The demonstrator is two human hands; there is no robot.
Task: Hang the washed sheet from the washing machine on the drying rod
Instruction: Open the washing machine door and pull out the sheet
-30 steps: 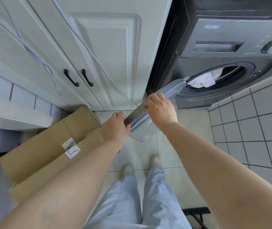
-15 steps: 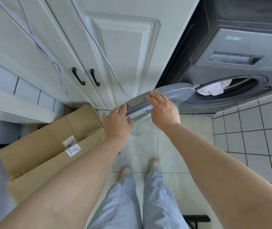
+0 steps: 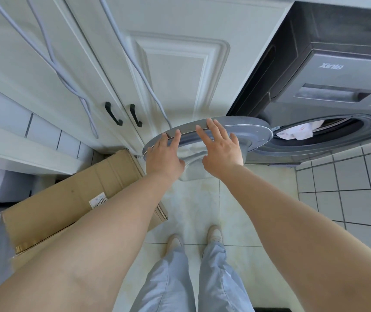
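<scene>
Since the earlier frame the door (image 3: 209, 138) is swinging wider toward the cabinet (image 3: 175, 70). Both hands are lying flat on it with fingers spread: left hand (image 3: 164, 154) at the free edge, right hand (image 3: 221, 147) nearer the hinge. The sheet (image 3: 297, 132) is sitting inside the drum (image 3: 328, 129), right of the right hand, which is the closer one.

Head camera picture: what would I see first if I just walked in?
Two bare arms reach forward, left hand and right hand flat on the round grey washer door, swung open at centre. Right of it, white laundry shows inside the drum.
</scene>
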